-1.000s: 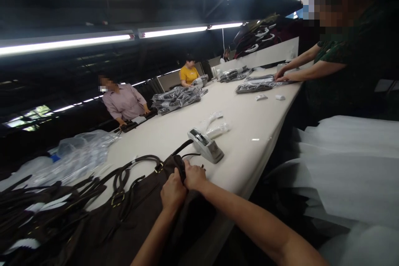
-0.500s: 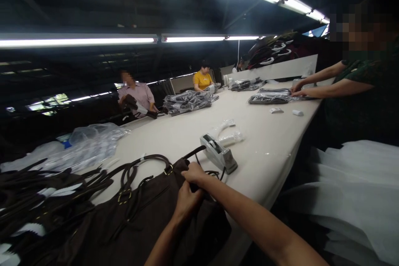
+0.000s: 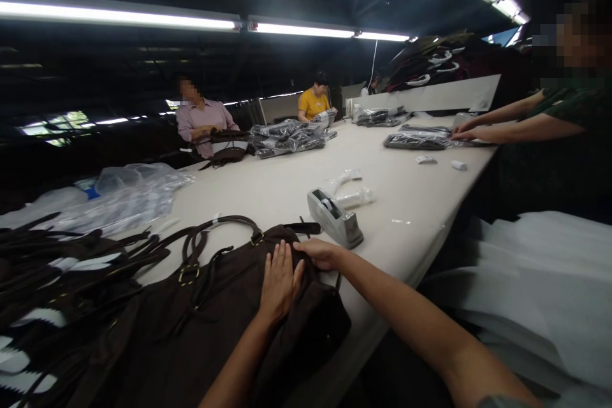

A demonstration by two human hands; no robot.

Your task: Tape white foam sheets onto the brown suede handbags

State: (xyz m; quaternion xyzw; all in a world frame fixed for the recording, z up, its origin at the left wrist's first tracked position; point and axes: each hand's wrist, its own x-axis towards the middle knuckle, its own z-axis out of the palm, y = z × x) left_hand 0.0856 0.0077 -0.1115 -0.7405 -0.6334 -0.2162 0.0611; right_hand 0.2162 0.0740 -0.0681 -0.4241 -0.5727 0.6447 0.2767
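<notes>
Hands at a dark brown bag on a worktop, directions read on a clock face centred on the left hand. We see the brown bag [image 3: 186,338] lying on the worktop [image 3: 411,191] from the centre toward 8 o'clock, its handle [image 3: 241,219] raised at 11 o'clock. The left hand [image 3: 278,284] is laid flat upon the bag, fingers extended and nearly together, grasping nothing. The right hand [image 3: 321,254], at 1 to 2 o'clock, has its fingers curled at the bag's upper end; whether it pinches the fabric is hidden from us.

We judge the work on this bag to be under way rather than finished. It lies on its side, spread out, but its end near the hands is creased and we see no clear plastic around it. At 9 o'clock a heap of similar brown pieces [image 3: 29,287] lies loose, which we take as work not yet done. Clear plastic sheets [image 3: 124,197] lie at 10 o'clock, and the tape dispenser [image 3: 337,220] stands at 1 to 2 o'clock, untouched. By contrast, dark goods already in plastic form a stack [image 3: 289,139] at 12 o'clock and a parcel [image 3: 415,138] at 1 o'clock, the latter under a co-worker's hands [image 3: 466,131].
</notes>
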